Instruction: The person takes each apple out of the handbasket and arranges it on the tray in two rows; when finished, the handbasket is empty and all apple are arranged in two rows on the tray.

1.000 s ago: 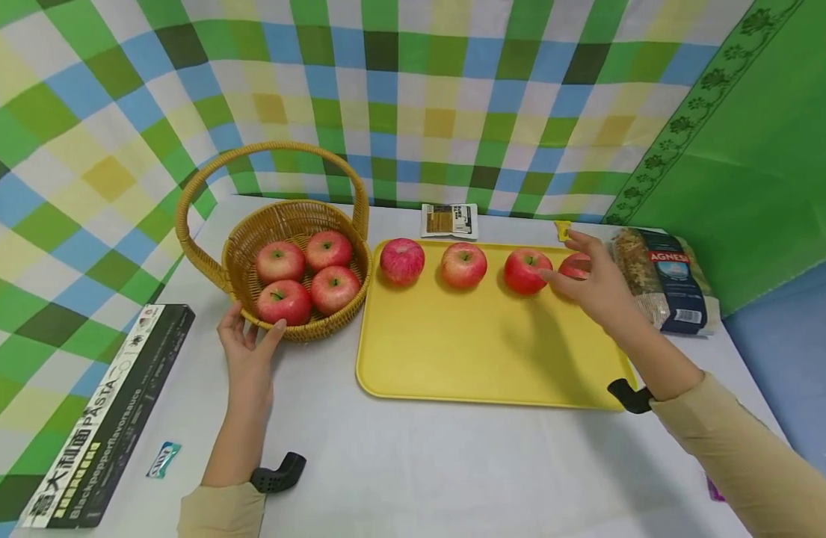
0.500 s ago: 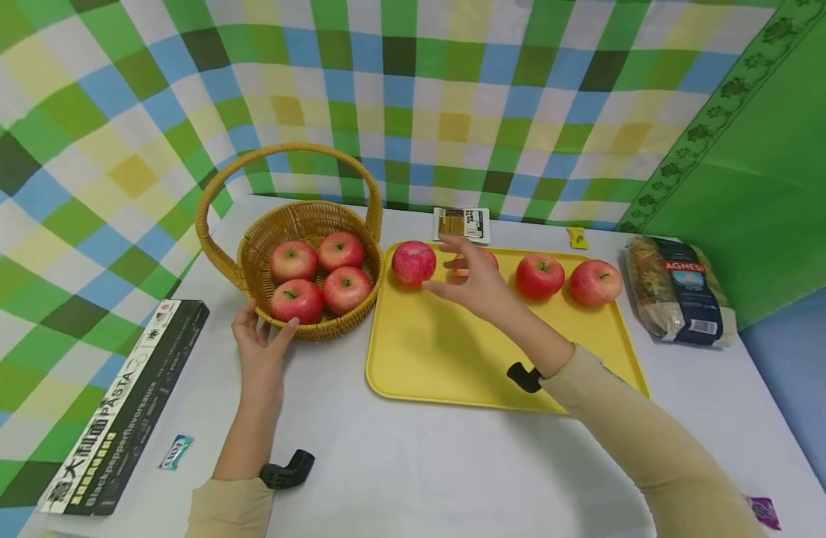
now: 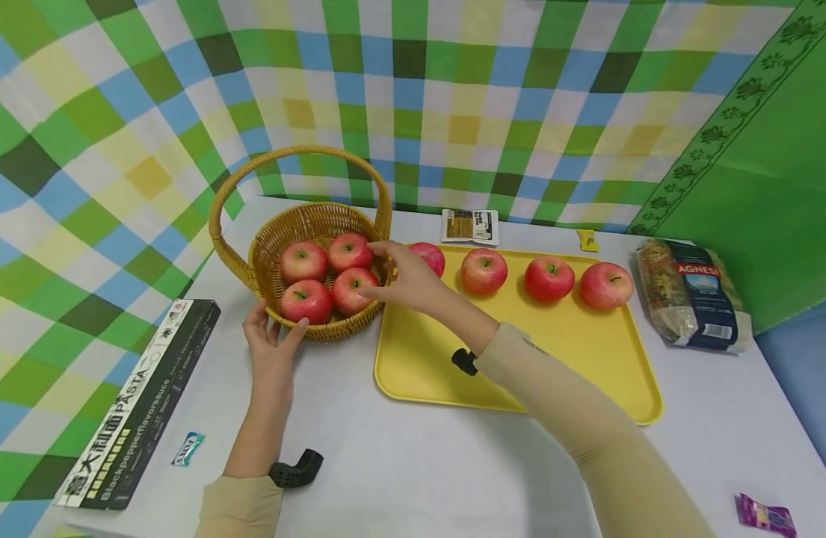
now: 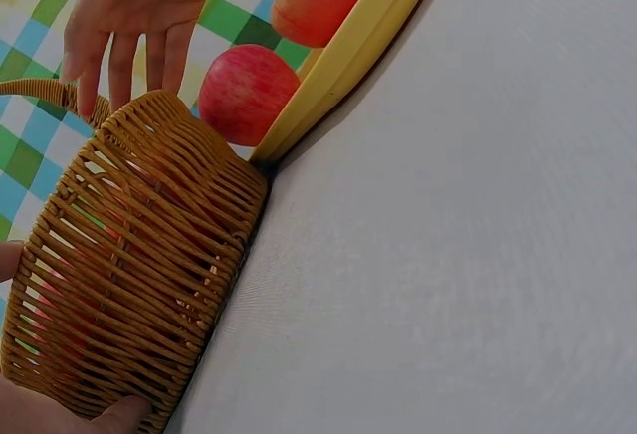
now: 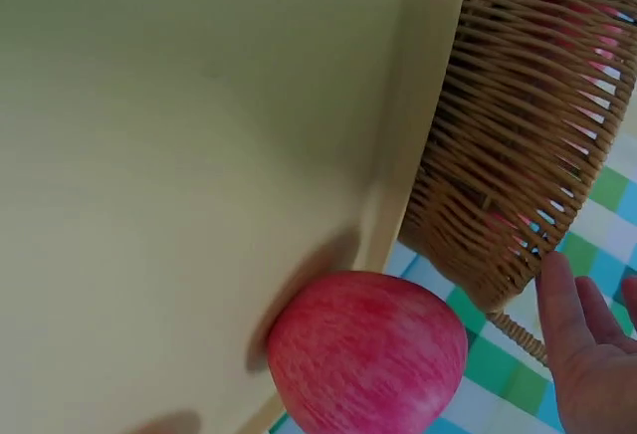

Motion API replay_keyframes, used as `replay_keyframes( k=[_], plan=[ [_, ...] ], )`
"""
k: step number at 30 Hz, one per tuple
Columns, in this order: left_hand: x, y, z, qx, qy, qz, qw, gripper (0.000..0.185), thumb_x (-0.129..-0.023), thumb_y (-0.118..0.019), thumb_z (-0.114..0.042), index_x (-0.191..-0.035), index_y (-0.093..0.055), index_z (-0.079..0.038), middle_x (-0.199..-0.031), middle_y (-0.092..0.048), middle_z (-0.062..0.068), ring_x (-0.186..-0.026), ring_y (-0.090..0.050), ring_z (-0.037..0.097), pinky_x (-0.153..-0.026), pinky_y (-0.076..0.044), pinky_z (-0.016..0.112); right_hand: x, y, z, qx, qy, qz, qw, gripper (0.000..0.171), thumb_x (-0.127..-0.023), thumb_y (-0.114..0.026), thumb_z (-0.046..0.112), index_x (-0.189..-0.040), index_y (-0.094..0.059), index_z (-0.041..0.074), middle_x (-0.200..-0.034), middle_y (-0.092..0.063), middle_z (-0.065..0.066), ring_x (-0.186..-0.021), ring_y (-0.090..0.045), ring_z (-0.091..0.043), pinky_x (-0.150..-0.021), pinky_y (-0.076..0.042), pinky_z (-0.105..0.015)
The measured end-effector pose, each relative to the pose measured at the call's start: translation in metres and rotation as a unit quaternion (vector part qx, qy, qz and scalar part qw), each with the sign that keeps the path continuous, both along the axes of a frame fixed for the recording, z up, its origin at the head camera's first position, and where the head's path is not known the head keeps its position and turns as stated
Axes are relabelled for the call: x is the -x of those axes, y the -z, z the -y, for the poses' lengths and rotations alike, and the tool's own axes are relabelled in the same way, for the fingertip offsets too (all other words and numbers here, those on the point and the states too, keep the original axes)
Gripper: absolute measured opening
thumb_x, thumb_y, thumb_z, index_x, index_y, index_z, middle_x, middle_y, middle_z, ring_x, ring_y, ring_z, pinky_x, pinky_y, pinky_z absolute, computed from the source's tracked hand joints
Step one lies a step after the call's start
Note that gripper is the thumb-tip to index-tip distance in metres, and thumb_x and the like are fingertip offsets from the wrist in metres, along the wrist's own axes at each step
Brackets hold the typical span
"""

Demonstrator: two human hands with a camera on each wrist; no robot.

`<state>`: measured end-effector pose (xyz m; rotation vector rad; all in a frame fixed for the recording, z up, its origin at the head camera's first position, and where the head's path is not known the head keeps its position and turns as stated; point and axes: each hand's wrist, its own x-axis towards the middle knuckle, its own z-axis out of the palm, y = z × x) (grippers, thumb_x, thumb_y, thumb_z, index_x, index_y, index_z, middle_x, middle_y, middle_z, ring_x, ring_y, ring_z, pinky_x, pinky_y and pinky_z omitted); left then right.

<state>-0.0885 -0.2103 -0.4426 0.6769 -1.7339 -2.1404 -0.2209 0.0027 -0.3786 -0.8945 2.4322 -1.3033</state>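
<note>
A round wicker basket (image 3: 341,327) with a tall handle holds several red apples (image 3: 307,302). My left hand (image 3: 270,347) grips its front-left side, thumb at the front rim and fingers round to the left. Over the basket's right rim reaches my right hand (image 3: 413,280), fingers and thumb spread beside the nearest apples, with nothing held. To the right lies a yellow tray (image 3: 453,366). Along its far edge sit several more apples in a row; the leftmost apple (image 3: 431,258) is partly hidden by the right hand and shows whole in the left wrist view (image 4: 249,96).
A long black pasta box (image 3: 140,407) lies at the left, with a small teal packet (image 3: 187,449) beside it. Behind the tray is a flat sachet (image 3: 469,226) and a yellow wrapper (image 3: 587,240). A pasta bag (image 3: 695,295) stands right, a purple packet (image 3: 765,515) front right.
My right hand has moved left from the tray's rightmost apple, across the row, to the basket's right rim. The left hand keeps its place on the basket. The head view has shifted slightly.
</note>
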Motion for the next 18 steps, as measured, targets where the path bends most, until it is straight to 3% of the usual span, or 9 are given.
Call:
replay_keyframes(
  k=[5,12,18],
  plan=[
    [0.0,-0.001,0.0,0.003,-0.002,0.01,0.9999,0.077,-0.088,-0.07,-0.009,-0.145,-0.021,-0.026,-0.157,-0.013,-0.005,-0.143,-0.017,0.018,-0.109,-0.033,0.028,0.002,-0.003,0.004,-0.031,-0.004,-0.028,0.999,0.076,-0.08,-0.079,0.034,-0.142,-0.043,0.008,-0.131,-0.049,-0.007,-0.11,-0.05,-0.031,-0.082,-0.05,-0.031],
    [0.0,-0.001,0.0,0.005,-0.003,0.02,0.9998,0.077,-0.089,-0.07,-0.011,-0.144,-0.021,-0.027,-0.157,-0.013,-0.006,-0.143,-0.017,0.018,-0.109,-0.033,0.027,0.007,-0.001,0.009,-0.026,-0.033,-0.038,0.998,0.076,-0.08,-0.078,0.034,-0.14,-0.043,0.004,-0.135,-0.049,-0.013,-0.113,-0.051,-0.026,-0.095,-0.047,-0.035],
    [-0.001,-0.001,0.0,0.007,-0.003,0.018,0.9998,0.076,-0.089,-0.07,-0.011,-0.144,-0.02,-0.025,-0.157,-0.013,-0.005,-0.143,-0.017,0.019,-0.109,-0.034,0.028,0.01,-0.003,0.023,-0.087,-0.056,-0.048,0.993,0.079,-0.079,-0.077,0.042,-0.142,-0.042,0.007,-0.137,-0.049,-0.007,-0.121,-0.048,-0.023,-0.099,-0.044,-0.033]
  ],
)
